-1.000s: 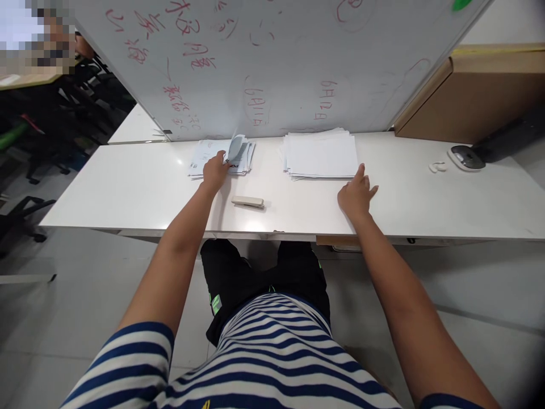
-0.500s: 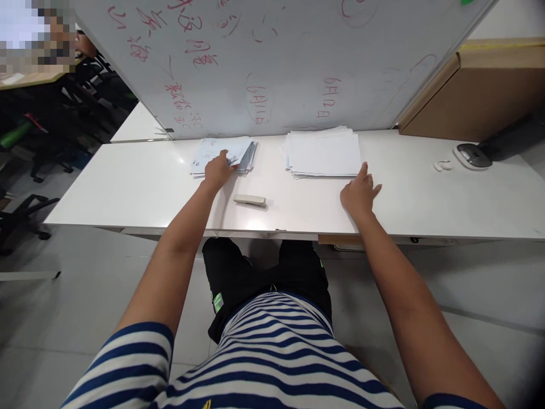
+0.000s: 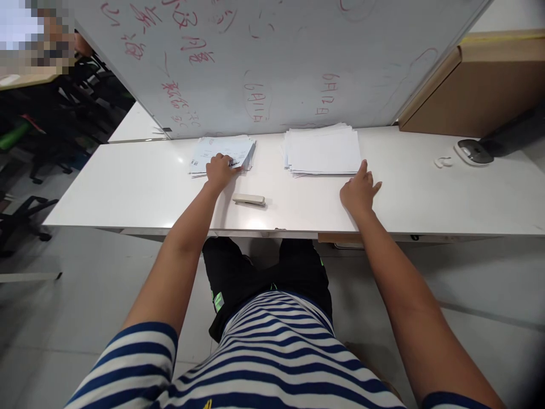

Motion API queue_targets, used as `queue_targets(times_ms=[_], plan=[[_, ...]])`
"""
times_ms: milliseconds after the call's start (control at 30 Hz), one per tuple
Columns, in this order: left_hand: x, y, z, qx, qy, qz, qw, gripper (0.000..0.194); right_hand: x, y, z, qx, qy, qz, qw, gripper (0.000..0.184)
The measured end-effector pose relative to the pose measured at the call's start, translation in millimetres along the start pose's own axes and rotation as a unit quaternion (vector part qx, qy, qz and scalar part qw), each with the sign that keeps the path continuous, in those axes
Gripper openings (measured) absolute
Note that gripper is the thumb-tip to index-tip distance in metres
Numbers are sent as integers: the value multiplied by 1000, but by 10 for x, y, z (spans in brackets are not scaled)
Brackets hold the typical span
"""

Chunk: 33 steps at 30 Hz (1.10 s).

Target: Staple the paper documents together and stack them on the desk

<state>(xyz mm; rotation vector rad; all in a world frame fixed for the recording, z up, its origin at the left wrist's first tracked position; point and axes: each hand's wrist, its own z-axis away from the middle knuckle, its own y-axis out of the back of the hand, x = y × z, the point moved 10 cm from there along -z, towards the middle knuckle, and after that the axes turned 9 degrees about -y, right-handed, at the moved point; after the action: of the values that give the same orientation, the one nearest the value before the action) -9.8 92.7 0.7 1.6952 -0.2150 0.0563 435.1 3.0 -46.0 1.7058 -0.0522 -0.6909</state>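
My left hand (image 3: pixel 220 171) rests on the near edge of a stack of printed papers (image 3: pixel 221 151) at the back left of the white table (image 3: pixel 128 187), its fingers curled and pinching the sheets' corner. My right hand (image 3: pixel 360 190) lies on the table with fingers spread, the forefinger touching the near right corner of a stack of blank white sheets (image 3: pixel 322 150). A beige stapler (image 3: pixel 248 199) lies between my hands, close to the left wrist.
A whiteboard (image 3: pixel 272 57) with red writing leans up behind the table. A cardboard box (image 3: pixel 477 85) stands at the back right, with a round grey object (image 3: pixel 472 151) and a small white item (image 3: pixel 441 162) near it. Office chairs (image 3: pixel 25 210) stand at left.
A sheet that my left hand held lifted and curled a second ago now lies flat on the printed stack, with the hand closed on its edge. My right hand has hardly moved.
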Motion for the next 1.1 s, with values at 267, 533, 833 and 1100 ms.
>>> queue_targets(times_ms=[267, 533, 833, 1100], plan=[[-75, 123, -17, 11, 5, 13, 1000, 38, 17, -20, -25, -1, 0, -1, 1000, 73], [-530, 692, 244, 163, 110, 77, 977, 40, 8, -7, -8, 5, 4, -1, 1000, 72], [-254, 1518, 1283, 409, 47, 303, 860, 51, -179, 380, 213, 90, 62, -53, 993, 65], [1285, 942, 2014, 201, -152, 194, 948, 40, -755, 744, 1677, -244, 68, -531, 809, 63]])
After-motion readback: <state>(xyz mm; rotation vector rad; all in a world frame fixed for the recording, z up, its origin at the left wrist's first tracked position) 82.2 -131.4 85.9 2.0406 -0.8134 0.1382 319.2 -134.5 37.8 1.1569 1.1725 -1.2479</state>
